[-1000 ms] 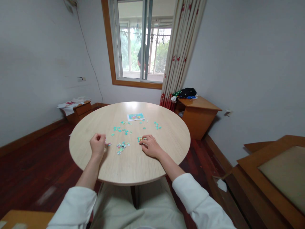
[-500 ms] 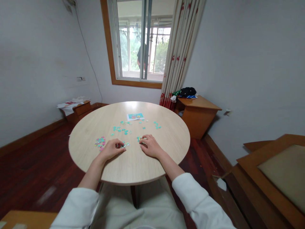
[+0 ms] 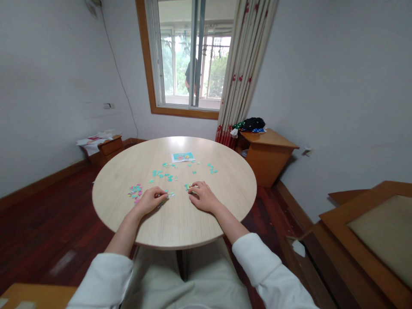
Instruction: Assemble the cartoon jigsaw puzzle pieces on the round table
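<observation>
My left hand [image 3: 151,200] is at the small group of jigsaw pieces [image 3: 172,195] near the front of the round table [image 3: 183,223]. Its thumb and fingertips are pinched together on what looks like a jigsaw piece, mostly hidden by the fingers. To the right, my right hand [image 3: 203,196] rests on the tabletop with curled fingers. Its fingertips grip a small cluster of teal and yellow jigsaw pieces [image 3: 187,187], partly covered. A pile of pink, teal and yellow jigsaw pieces [image 3: 135,191] lies left of my left hand.
Further back are scattered teal jigsaw pieces [image 3: 157,173], more teal pieces [image 3: 211,168] on the right and a picture card [image 3: 183,157]. A wooden cabinet [image 3: 270,150] with dark cloth on it stands behind right. A chair [image 3: 370,227] is at right. A person [image 3: 191,77] shows beyond the window.
My left thumb and fingers have closed from a wider curl into a pinch over the pieces. My right hand stays nearly still.
</observation>
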Tool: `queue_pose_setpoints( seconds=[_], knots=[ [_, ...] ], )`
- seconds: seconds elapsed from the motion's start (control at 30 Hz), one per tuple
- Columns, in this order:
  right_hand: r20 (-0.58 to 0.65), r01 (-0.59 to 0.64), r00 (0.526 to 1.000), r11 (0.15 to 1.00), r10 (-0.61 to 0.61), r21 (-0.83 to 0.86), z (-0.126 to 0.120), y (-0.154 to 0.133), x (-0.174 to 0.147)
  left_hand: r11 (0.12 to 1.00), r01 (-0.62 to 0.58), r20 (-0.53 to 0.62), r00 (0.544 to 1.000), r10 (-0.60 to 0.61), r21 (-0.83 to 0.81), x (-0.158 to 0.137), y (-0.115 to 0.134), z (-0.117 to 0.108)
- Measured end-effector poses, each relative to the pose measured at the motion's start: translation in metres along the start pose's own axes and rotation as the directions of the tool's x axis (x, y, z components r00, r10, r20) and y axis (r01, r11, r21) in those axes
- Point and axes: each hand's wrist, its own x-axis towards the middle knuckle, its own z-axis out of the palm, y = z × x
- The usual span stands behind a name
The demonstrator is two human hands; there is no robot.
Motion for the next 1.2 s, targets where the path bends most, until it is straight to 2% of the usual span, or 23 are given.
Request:
queue_pose_setpoints(
  seconds=[0.2, 0.3, 0.37, 0.5, 0.67, 0.73, 0.9, 1.07, 1.2],
  knots=[
    [-0.067, -0.038, 0.997, 0.996, 0.044, 0.079, -0.002, 0.0, 0.003, 0.998, -0.003, -0.194, 0.981, 0.016, 0.067, 0.005, -0.004, 0.001],
    [-0.111, -0.078, 0.989, 0.988, 0.093, 0.132, -0.004, 0.002, 0.005, 0.999, 0.035, -0.315, 0.949, -0.031, 0.008, 0.006, -0.005, 0.0],
    [-0.129, -0.094, 0.985, 0.984, 0.114, 0.153, -0.005, 0.004, 0.006, 0.996, 0.058, -0.346, 0.935, -0.079, -0.071, 0.006, -0.004, 0.0],
    [-0.15, -0.114, 0.978, 0.975, 0.143, 0.189, -0.004, 0.008, 0.007, 0.972, 0.051, -0.265, 0.958, -0.113, -0.231, 0.008, 0.001, 0.007],
    [-0.192, -0.154, 0.96, 0.955, 0.206, 0.253, -0.001, 0.012, 0.007, 0.944, 0.025, -0.099, 0.993, -0.06, -0.328, 0.016, 0.016, 0.028],
    [-0.205, -0.178, 0.949, 0.942, 0.241, 0.283, 0.0, 0.013, 0.007, 0.921, 0.028, -0.069, 0.996, -0.06, -0.39, 0.021, 0.024, 0.037],
    [-0.21, -0.216, 0.932, 0.919, 0.294, 0.328, -0.001, 0.013, 0.008, 0.872, 0.025, -0.057, 0.997, -0.061, -0.488, 0.03, 0.033, 0.053],
    [-0.208, -0.228, 0.928, 0.912, 0.309, 0.34, -0.001, 0.013, 0.009, 0.868, 0.077, -0.024, 0.994, -0.102, -0.491, 0.032, 0.023, 0.061],
    [-0.206, -0.23, 0.928, 0.912, 0.31, 0.339, 0.0, 0.014, 0.009, 0.88, 0.072, -0.019, 0.996, -0.091, -0.469, 0.032, 0.016, 0.062]
  ],
)
